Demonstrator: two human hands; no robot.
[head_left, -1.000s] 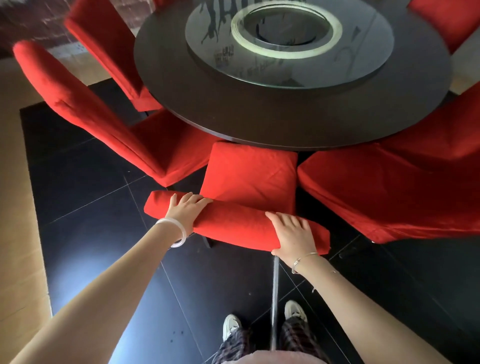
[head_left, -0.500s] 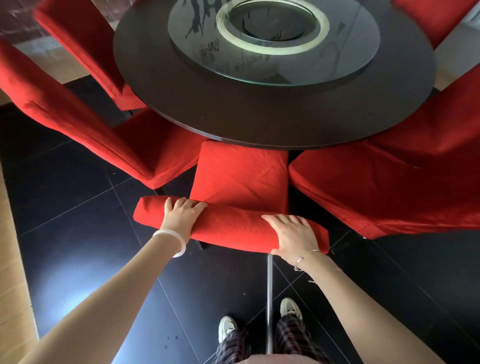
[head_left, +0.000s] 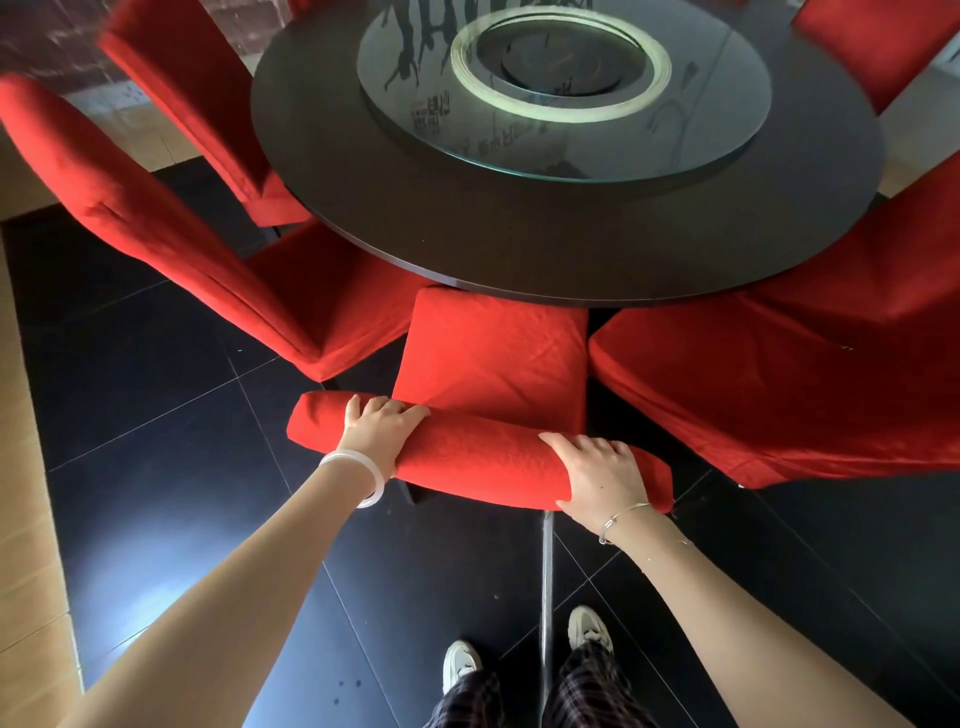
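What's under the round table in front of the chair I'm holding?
The red seat reaches under the table rim. Its front edge and the table's base are hidden by the dark top. The left hand and right hand grip the chair back.

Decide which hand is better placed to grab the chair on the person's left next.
Left, probably: the left hand grips the chair back nearest the left chair; the right hand would cross over.

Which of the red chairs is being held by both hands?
The middle chair: left hand and right hand grip its backrest; left neighbour and right neighbour stand untouched.
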